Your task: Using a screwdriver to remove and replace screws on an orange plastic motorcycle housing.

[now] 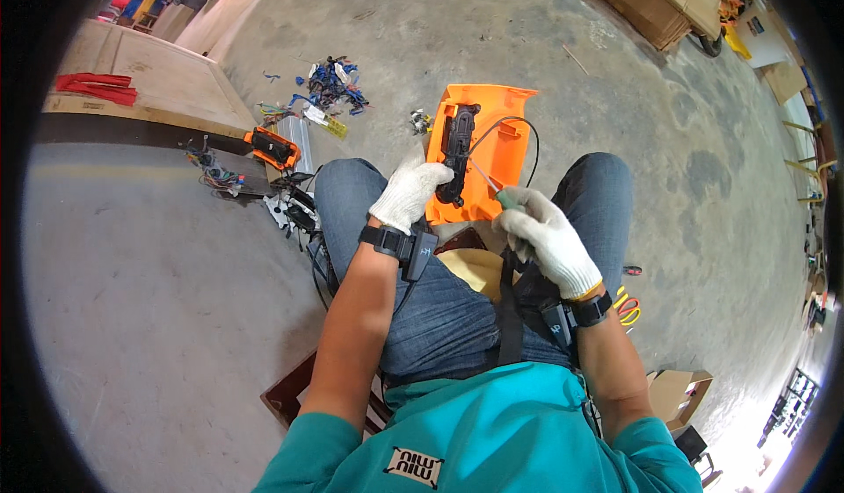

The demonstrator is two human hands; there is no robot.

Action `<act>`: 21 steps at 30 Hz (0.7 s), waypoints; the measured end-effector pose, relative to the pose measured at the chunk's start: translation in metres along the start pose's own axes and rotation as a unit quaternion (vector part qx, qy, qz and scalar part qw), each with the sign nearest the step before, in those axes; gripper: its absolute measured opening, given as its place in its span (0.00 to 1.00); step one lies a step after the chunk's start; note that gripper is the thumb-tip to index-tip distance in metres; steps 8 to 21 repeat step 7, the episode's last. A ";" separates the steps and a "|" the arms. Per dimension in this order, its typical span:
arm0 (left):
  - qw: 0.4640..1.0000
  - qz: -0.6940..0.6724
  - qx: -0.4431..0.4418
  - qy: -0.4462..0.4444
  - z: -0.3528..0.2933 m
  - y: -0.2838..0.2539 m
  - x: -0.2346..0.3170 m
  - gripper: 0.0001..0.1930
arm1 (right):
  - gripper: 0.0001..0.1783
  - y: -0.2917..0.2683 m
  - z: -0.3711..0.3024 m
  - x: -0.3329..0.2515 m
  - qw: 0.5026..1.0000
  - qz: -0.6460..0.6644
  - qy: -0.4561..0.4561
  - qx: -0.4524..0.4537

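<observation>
An orange plastic panel (505,150) stands between my knees, with a long black part (458,141) along its left side. My left hand (411,185), in a white knitted glove, is closed at the panel's left edge, its thumb against the lower end of the black part. In my right hand (547,234), also gloved, is a screwdriver (507,199) with a green handle. Its thin shaft points up and left toward the black part. A black cable (535,146) loops from that part over the panel. The screwdriver's tip is too small to make out clearly.
Left of my knee lie wires, an orange-and-black part (272,148) and a grey metal piece (297,140). A pile of blue connectors (336,84) is farther off. Yellow-handled scissors (627,307) lie by my right leg. Cardboard boxes (651,5) stand far right.
</observation>
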State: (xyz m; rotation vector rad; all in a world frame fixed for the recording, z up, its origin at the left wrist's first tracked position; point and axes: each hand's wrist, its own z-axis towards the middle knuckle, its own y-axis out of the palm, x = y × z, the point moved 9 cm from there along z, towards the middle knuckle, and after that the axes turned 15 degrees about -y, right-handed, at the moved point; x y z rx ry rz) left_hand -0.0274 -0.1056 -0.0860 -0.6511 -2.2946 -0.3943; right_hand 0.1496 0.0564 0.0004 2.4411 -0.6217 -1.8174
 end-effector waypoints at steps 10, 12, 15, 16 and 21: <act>1.000 -0.010 -0.016 0.019 -0.011 0.007 0.013 0.30 | 0.36 0.004 -0.006 -0.002 0.999 -0.007 0.030 -0.031; 1.000 -0.010 -0.016 0.019 -0.011 0.007 0.013 0.30 | 0.36 0.004 -0.006 -0.002 0.999 -0.007 0.030 -0.031; 1.000 -0.010 -0.016 0.019 -0.011 0.007 0.013 0.30 | 0.36 0.004 -0.006 -0.002 0.999 -0.007 0.030 -0.031; 1.000 -0.010 -0.016 0.019 -0.011 0.007 0.013 0.30 | 0.36 0.004 -0.006 -0.002 0.999 -0.007 0.030 -0.031; 1.000 -0.010 -0.016 0.019 -0.011 0.007 0.013 0.30 | 0.36 0.004 -0.006 -0.002 0.999 -0.007 0.030 -0.031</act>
